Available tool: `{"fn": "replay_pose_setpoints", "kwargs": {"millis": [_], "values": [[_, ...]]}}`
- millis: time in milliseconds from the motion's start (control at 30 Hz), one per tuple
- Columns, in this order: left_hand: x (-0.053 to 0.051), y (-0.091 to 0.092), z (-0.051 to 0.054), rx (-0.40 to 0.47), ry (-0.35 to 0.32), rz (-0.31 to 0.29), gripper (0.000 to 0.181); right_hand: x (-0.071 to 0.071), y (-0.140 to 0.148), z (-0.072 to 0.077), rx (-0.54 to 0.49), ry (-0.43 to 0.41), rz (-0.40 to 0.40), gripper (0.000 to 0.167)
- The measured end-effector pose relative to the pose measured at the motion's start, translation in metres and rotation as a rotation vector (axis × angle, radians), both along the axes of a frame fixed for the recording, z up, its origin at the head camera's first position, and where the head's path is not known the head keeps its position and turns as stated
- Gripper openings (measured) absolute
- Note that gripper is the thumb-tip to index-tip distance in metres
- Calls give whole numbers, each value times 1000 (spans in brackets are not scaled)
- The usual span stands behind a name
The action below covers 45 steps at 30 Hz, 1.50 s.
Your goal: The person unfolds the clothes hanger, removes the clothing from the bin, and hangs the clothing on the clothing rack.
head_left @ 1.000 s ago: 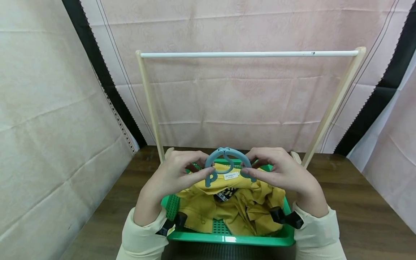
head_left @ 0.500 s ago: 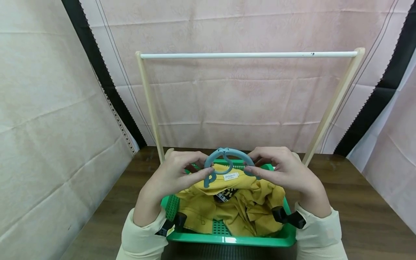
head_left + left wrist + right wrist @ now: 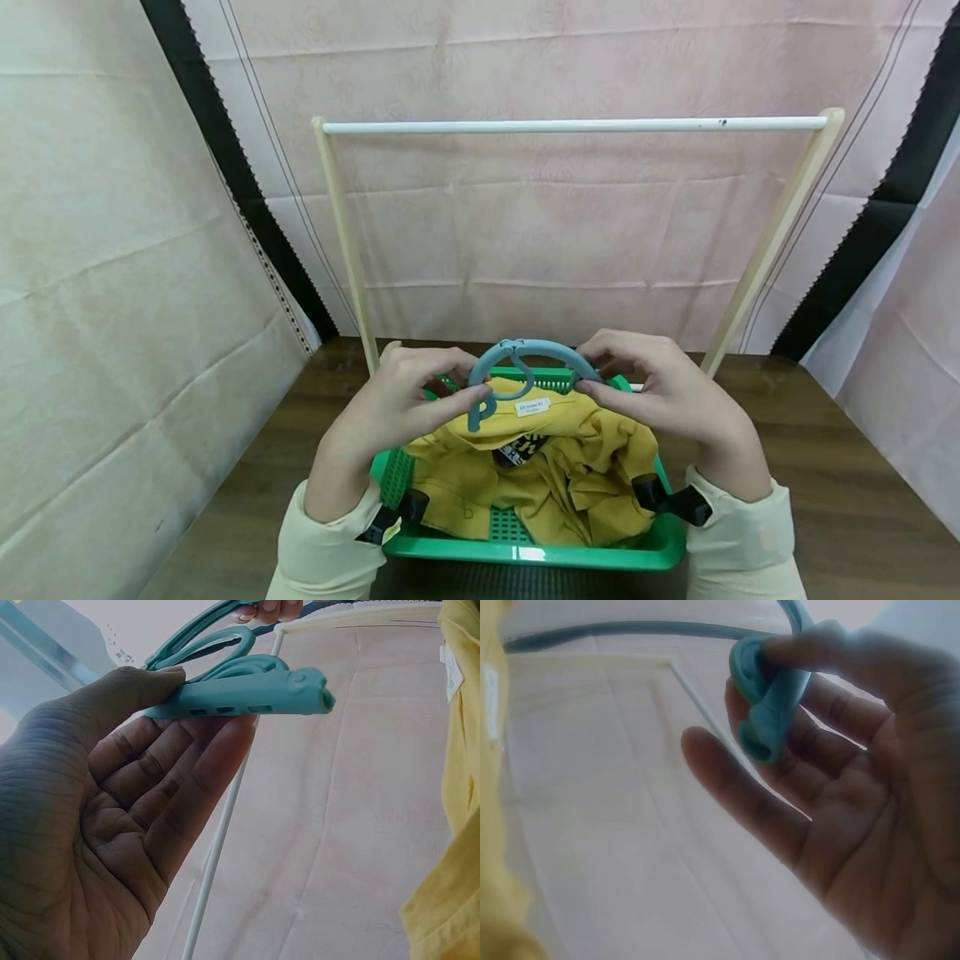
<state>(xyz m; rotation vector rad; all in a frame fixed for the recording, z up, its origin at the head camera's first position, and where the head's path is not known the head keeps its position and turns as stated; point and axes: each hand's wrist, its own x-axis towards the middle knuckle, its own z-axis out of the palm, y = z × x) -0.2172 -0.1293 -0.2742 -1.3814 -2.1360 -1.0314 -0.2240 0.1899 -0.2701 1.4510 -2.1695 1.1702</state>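
A blue folding clothes hanger (image 3: 553,349) is raised over the basket in the head view, its arms bent down in an arch with a curled hook beneath. My left hand (image 3: 408,396) pinches one arm between thumb and fingers; the left wrist view shows slots along that part of the hanger (image 3: 251,696). On the other arm, my right hand (image 3: 660,387) has a thumb-and-finger pinch, and its fingers hide much of that end. The right wrist view catches the curled tip of the hanger (image 3: 765,724). Below lies a crumpled yellow shirt (image 3: 540,483) with a white label.
The shirt lies in a green plastic basket (image 3: 585,557) on a dark wooden table (image 3: 810,492). Behind the hands stands a rack with a white horizontal bar (image 3: 577,126) and cream posts. Pale cloth walls (image 3: 540,225) enclose the back and sides.
My right hand has moved outward to the right and slightly up, pulling its hanger arm with it, so the arch is wider. The left hand has hardly moved.
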Motion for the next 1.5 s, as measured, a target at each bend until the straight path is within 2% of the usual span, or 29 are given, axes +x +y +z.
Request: {"fn": "replay_pose_setpoints", "kwargs": {"millis": [700,1200,1500], "values": [[0,0,0,4,-19,2,9,2,11,1,-10,0,-65,31],[0,-1,-2,0,-4,-7,9,-3,16,-1,-84,122,-22,45],[-2,-1,-3,2,16,-11,11,-3,17,0,-127,158,-55,43]]}}
